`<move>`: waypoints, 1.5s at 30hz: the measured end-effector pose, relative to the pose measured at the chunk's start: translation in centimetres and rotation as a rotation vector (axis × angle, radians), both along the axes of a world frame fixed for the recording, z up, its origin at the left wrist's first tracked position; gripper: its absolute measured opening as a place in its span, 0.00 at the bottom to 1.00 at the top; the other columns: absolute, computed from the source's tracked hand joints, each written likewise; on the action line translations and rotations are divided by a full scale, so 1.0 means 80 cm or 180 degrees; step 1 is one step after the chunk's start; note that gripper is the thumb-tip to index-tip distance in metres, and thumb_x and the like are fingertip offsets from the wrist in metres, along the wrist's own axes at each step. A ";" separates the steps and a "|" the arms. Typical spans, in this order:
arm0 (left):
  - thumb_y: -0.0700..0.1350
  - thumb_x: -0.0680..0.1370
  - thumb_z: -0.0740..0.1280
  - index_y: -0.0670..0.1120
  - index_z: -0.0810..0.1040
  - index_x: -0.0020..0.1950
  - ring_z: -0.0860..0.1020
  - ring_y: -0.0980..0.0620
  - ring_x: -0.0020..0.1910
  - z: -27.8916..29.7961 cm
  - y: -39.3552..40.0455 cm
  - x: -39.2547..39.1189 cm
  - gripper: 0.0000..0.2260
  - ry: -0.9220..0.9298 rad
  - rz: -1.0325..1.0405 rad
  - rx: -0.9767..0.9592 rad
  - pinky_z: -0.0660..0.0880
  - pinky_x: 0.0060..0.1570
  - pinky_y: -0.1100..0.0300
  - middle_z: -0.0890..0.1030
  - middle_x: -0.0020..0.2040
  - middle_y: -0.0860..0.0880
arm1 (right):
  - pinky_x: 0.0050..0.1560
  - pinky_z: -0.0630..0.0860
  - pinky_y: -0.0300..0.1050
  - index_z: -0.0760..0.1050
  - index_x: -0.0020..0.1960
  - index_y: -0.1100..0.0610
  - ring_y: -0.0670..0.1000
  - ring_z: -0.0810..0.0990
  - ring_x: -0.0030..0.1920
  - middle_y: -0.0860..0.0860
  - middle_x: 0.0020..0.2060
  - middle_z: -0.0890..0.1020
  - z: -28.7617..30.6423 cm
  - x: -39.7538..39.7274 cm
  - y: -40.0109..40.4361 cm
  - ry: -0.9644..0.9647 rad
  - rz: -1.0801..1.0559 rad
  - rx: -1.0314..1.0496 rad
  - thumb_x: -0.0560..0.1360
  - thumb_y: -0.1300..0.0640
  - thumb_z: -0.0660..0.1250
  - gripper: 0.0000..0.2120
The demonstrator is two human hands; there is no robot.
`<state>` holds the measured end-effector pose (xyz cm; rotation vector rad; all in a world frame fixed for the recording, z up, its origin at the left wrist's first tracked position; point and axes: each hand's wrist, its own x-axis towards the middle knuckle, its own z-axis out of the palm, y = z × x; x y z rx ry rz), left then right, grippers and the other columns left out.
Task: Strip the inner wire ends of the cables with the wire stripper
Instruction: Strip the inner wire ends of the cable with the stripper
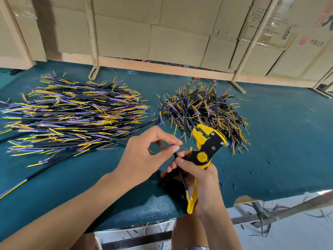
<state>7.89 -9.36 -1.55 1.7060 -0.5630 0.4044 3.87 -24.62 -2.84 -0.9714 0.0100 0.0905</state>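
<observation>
Pinching the thin inner wires [177, 146] at the top end of one black cable [180, 173] between thumb and forefinger of the left hand [144, 156], apparently separating or straightening them ahead of the tool. Gripping the yellow-and-black wire stripper [203, 150] in the right hand [200, 184], fingers curled round its handles, thumb also pressing the cable against the tool so that the cable is running down across the palm, its lower end showing yellow and blue cores just beside the handle tip. Pointing the stripper's head up and away toward the piles; not possible to tell whether any wire is sitting in its mouth yet, though a fine reddish strand is reaching toward it.

Judging progress from the table: lying on the green cloth [279, 141] are two heaps of short cables, a larger, roughly aligned one on the left [75, 116] and a smaller, tangled one on the right [203, 107], just beyond the tool. Not possible to tell which heap is finished and which is waiting. Scattered near the right hand are small bits of coloured insulation [234, 184], suggesting a fair number of ends already stripped. Seeming mid-batch, then, with this cable being readied and plenty likely left
</observation>
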 end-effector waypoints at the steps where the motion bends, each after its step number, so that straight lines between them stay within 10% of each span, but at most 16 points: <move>1: 0.44 0.76 0.74 0.54 0.79 0.49 0.83 0.49 0.50 0.001 -0.001 0.000 0.07 0.0106 -0.0024 -0.0071 0.79 0.50 0.51 0.86 0.49 0.57 | 0.47 0.80 0.61 0.80 0.47 0.65 0.61 0.80 0.38 0.63 0.36 0.77 -0.001 0.001 0.000 0.0000 -0.0029 -0.0006 0.72 0.67 0.71 0.05; 12: 0.34 0.74 0.74 0.46 0.77 0.56 0.86 0.50 0.45 0.008 -0.005 0.008 0.15 0.0834 -0.0321 -0.0879 0.79 0.45 0.65 0.87 0.46 0.49 | 0.45 0.82 0.56 0.82 0.44 0.62 0.61 0.82 0.40 0.64 0.40 0.81 -0.005 0.002 0.001 -0.0021 -0.0100 -0.0248 0.72 0.65 0.73 0.02; 25: 0.40 0.80 0.69 0.55 0.72 0.56 0.84 0.51 0.51 0.009 0.015 0.016 0.12 -0.0570 0.0487 -0.0272 0.79 0.54 0.51 0.85 0.52 0.57 | 0.49 0.79 0.64 0.81 0.44 0.63 0.63 0.82 0.39 0.61 0.36 0.78 -0.009 0.009 -0.012 -0.0125 0.0762 -0.0737 0.66 0.58 0.81 0.13; 31: 0.41 0.80 0.70 0.55 0.70 0.54 0.84 0.53 0.51 0.006 0.017 0.016 0.12 -0.0616 0.0520 -0.0165 0.79 0.54 0.54 0.84 0.52 0.58 | 0.53 0.69 0.84 0.82 0.44 0.64 0.66 0.83 0.41 0.62 0.37 0.81 -0.011 0.010 -0.013 -0.0180 0.0657 -0.0994 0.65 0.56 0.82 0.16; 36: 0.42 0.80 0.70 0.62 0.69 0.54 0.84 0.54 0.51 0.006 0.017 0.016 0.16 -0.0669 0.0509 -0.0103 0.76 0.54 0.65 0.84 0.52 0.59 | 0.49 0.70 0.69 0.80 0.41 0.64 0.63 0.81 0.40 0.60 0.37 0.80 -0.008 0.014 -0.013 -0.0134 0.0669 -0.1133 0.65 0.58 0.79 0.12; 45: 0.42 0.79 0.71 0.62 0.68 0.53 0.83 0.56 0.51 0.005 0.017 0.017 0.16 -0.0759 0.0575 -0.0025 0.77 0.53 0.65 0.83 0.52 0.62 | 0.48 0.79 0.73 0.80 0.40 0.64 0.64 0.83 0.37 0.61 0.35 0.80 -0.001 0.018 -0.018 0.0039 0.0987 -0.1242 0.63 0.60 0.78 0.11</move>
